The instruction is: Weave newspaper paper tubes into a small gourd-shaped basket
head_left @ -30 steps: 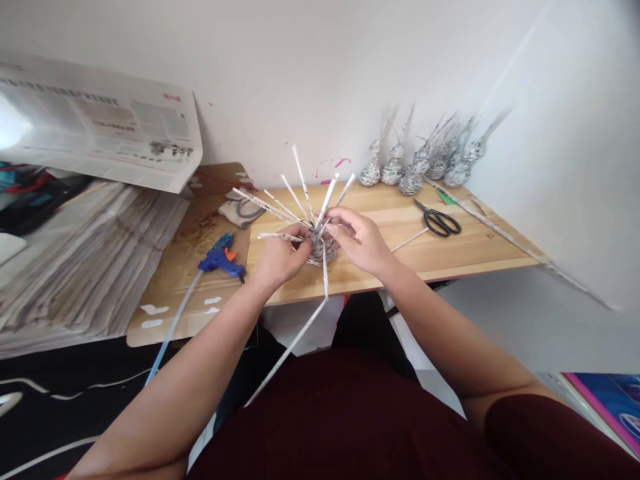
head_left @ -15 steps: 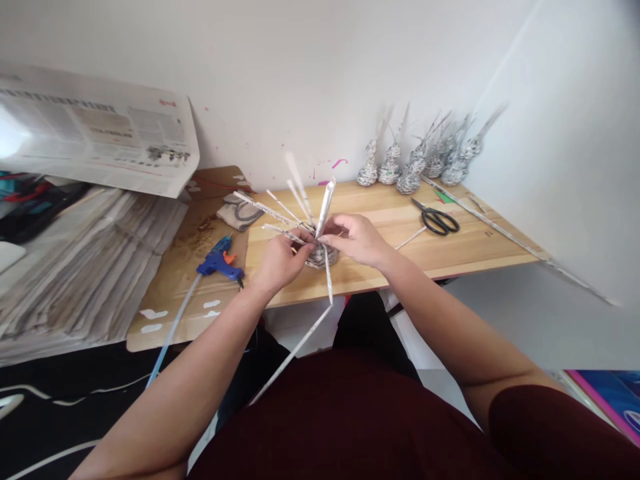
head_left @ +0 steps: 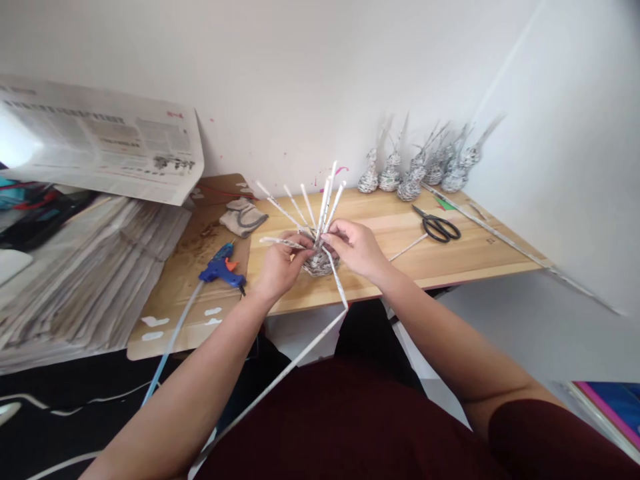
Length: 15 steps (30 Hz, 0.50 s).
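A small round piece woven from rolled newspaper tubes [head_left: 321, 263] sits near the table's front edge, several tube ends fanning upward from it. My left hand [head_left: 281, 268] grips its left side, thumb and fingers pinched at the rim by a tube that sticks out leftward. On the other side my right hand [head_left: 356, 251] is closed at the base of the upright tubes, its fingertips pinching a tube. One long newspaper tube [head_left: 305, 348] leaves the weave, bends sharply below the table edge and runs down over my lap. The fingertips partly hide the weave.
Several gourd-shaped woven paper pieces [head_left: 410, 187] stand by the wall. Black-handled scissors [head_left: 440, 228] and a long tube [head_left: 500, 235] lie to the right. At left are a blue glue gun [head_left: 220, 270] on cardboard [head_left: 175, 267], a cloth [head_left: 243, 217] and stacked newspaper [head_left: 85, 280].
The upright tubes have shifted and spread differently around the weave. The long tube's bend has moved right. My hands stay at the piece; the camera view has shifted slightly.
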Tool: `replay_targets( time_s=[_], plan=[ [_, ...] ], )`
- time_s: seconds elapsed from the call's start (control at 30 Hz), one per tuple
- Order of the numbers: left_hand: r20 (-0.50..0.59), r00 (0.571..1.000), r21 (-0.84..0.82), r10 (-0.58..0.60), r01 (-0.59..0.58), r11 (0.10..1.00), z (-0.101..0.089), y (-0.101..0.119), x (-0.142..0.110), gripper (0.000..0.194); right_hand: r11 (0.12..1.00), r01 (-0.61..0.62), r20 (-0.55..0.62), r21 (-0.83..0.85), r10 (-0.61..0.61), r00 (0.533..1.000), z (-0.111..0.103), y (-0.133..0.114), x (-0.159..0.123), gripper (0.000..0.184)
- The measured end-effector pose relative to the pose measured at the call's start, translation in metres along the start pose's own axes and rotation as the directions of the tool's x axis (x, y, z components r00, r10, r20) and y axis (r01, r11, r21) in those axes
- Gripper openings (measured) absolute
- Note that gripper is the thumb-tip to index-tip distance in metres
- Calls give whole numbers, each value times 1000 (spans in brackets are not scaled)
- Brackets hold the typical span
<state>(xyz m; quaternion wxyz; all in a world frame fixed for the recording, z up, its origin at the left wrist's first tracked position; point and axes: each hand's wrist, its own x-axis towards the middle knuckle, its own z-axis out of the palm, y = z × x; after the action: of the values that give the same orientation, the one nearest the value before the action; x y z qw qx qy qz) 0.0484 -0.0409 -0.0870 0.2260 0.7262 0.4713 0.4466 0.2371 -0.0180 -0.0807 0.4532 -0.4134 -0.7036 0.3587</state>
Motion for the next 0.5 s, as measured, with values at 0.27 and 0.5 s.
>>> replay_targets(
  time_s=[0.27,0.5],
  plan=[
    [37,997,-108,70,-66,992,5,-4,-5,5,995,-14,24,98,12,1000,-3,1,-12,13],
    [51,997,-143,54,-46,989,6,4,-7,5,997,8,-1,-73,-8,1000,-9,-6,-20,19]
  ],
)
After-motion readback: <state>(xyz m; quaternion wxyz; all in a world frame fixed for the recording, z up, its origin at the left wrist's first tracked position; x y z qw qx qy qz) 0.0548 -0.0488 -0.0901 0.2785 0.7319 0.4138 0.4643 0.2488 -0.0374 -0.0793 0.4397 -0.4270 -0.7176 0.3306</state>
